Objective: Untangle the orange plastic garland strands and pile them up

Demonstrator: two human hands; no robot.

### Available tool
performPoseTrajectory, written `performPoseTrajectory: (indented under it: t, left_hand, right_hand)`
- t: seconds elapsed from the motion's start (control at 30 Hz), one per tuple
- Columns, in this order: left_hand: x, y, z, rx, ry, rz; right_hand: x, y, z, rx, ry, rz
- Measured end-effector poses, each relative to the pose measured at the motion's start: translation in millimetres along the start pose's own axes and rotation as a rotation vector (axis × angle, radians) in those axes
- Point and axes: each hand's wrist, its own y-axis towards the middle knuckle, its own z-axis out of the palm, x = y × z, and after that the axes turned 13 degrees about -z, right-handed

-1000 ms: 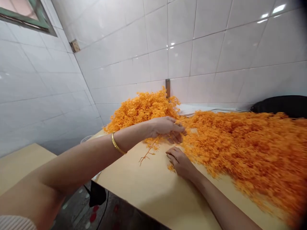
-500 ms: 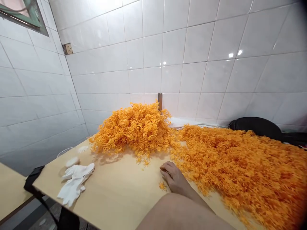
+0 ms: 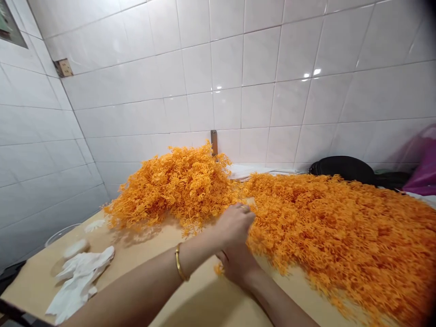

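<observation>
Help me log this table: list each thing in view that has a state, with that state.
Left hand: fingers curled, grip unclear.
Right hand: partly hidden behind the left.
Left orange pile: heaped high.
Right orange pile: lower, spread wide.
White cloth: crumpled.
Bracelet: worn on the left arm.
Black case: partly hidden.

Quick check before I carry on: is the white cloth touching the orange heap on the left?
Apart. The head view shows a strip of bare tabletop between the white cloth and the orange heap on the left.
</observation>
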Motion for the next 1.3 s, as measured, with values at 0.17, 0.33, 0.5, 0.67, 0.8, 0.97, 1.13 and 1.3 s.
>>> performPoseTrajectory:
  t: [0.17, 0.33, 0.5, 0.67, 0.8, 0.97, 1.13, 1.3]
  left_hand:
    - [72, 10, 34.6, -0.052, 0.182, -0.065]
    - [96, 23, 55.6, -0.131, 0.201, -0.103]
    - [94, 39, 74.3, -0.091, 0.127, -0.235]
    - [88, 35, 77.7, -0.104, 0.085, -0.237]
    - [77, 13, 53.6, -0.155, 0.01, -0.144]
    - [65, -39, 40.9, -0.216, -0.197, -0.052]
    - [52, -83, 35.3, -0.174, -0.306, -0.012]
    - [20, -103, -19.8, -0.289, -0.546, -0.035]
  right_hand:
    - [6, -3, -5, 0.099, -0.116, -0.041]
    - [4, -3, -4, 0.115, -0.139, -0.001]
    - [0, -1, -4, 0.121, -0.097, 0.026]
    - [-2, 0, -4, 0.112, -0.097, 0.046]
    - [-1, 0, -4, 0.097, -0.14, 0.082]
    - [-14, -1, -8, -0.008, -0.205, 0.268]
    - [-32, 0, -14, -0.112, -0.144, 0.396]
    - [-36, -1, -14, -0.065, -0.156, 0.335]
